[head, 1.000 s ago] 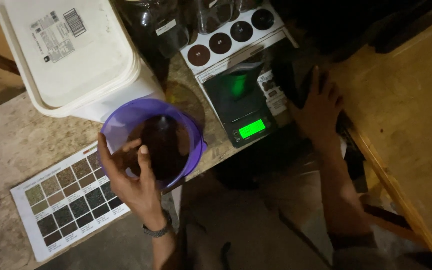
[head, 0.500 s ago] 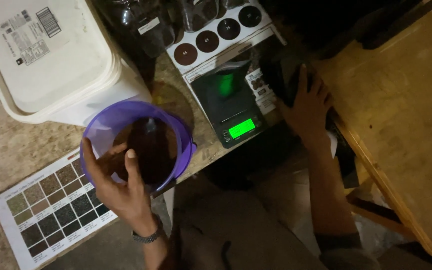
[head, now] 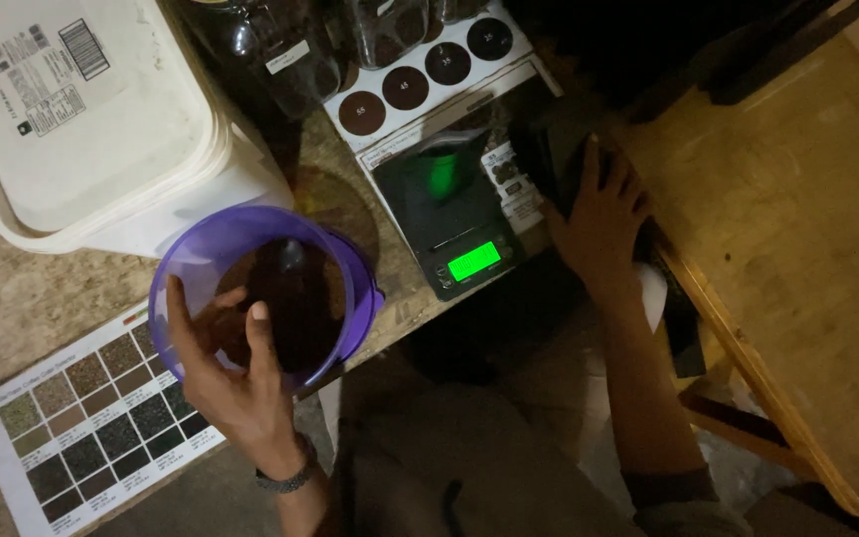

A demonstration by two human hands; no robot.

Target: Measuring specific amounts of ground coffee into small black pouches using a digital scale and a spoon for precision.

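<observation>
At the lower left of the frame a chart of dark sample squares (head: pixel 82 423) lies on the table (head: pixel 12 298). Above it stands a white tub (head: pixel 82 129). The left hand (head: pixel 231 383) grips the rim of a purple bowl (head: pixel 262 293), fingers inside. At centre sits a scale (head: pixel 454 224) with a green display. Right of it, the right hand (head: pixel 603 214) lies flat, fingers spread, on a dark object.

Single head-worn view, looking steeply down, close over the left hand (head: pixel 236 383) gripping a purple bowl (head: pixel 260 293), right hand (head: pixel 603 214) alongside
</observation>
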